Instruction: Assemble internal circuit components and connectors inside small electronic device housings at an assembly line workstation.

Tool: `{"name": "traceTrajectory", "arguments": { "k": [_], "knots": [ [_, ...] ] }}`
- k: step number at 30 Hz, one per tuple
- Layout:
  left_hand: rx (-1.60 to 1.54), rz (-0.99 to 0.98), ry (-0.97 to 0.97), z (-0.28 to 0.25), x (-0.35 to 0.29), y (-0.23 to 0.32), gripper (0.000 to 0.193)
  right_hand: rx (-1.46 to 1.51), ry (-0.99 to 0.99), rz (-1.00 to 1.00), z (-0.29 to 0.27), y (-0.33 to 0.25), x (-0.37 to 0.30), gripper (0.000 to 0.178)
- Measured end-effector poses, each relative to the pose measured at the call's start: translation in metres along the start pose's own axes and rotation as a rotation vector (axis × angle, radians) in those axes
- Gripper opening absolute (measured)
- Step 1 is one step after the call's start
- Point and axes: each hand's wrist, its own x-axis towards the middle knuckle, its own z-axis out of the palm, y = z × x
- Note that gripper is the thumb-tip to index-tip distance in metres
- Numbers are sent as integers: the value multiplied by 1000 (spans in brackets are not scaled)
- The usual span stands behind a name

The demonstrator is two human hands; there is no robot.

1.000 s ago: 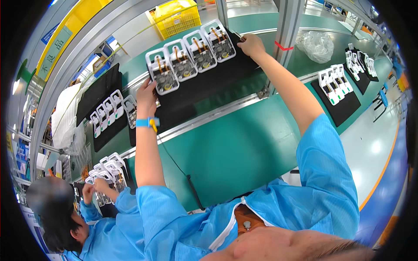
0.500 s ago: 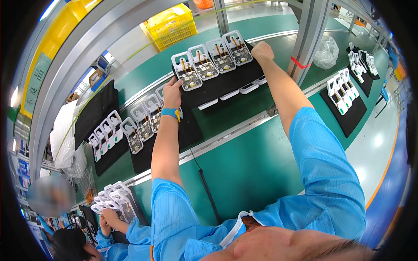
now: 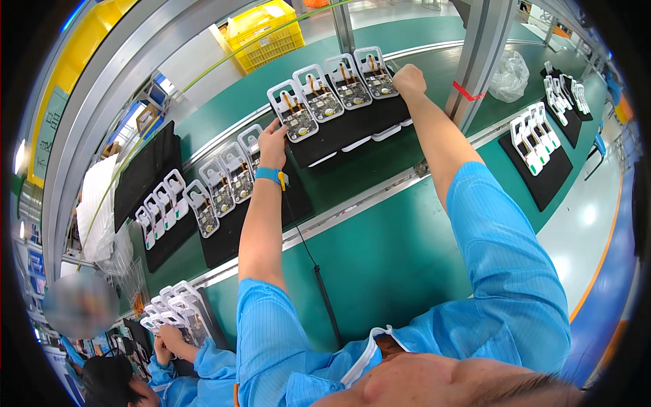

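A black mat (image 3: 352,127) spans the space between my two hands above the green conveyor. Several white-framed device housings (image 3: 292,112) stand in a row on it, each with a circuit board and orange-brown flex cables. My left hand (image 3: 272,144), a blue wrist strap on its wrist, grips the mat's left end beside the leftmost housing. At the opposite end my right hand (image 3: 410,81) is closed round the mat's edge, its fingertips mostly hidden. Beneath the mat, white edges of more housings (image 3: 356,145) peek out.
To the left, more housings (image 3: 201,207) sit on black mats along the conveyor. A metal post (image 3: 477,68) with red tape rises beside my right hand. Further right are a clear plastic bag (image 3: 508,80) and more loaded mats. A co-worker's hands (image 3: 169,339) handle housings at lower left.
The held mat has shifted slightly, and less of the housings beneath it shows. Both hands still grip its ends.
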Motion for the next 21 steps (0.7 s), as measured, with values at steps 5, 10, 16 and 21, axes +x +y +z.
{"name": "traceTrajectory", "arguments": {
  "k": [5, 10, 16, 21],
  "knots": [
    [-23, -26, -50, 13, -8, 1, 43, 57, 1, 12, 0, 1, 3, 26],
    [-51, 5, 134, -20, -42, 18, 35, 255, 286, -222, 14, -29, -22, 27],
    [184, 173, 389, -120, -146, 68, 23, 298, -401, -1317, 15, -20, -204, 26],
    [978, 177, 844, -311, -174, 43, 33, -29, -610, -775, 71, -45, -327, 31]
  ]
}}
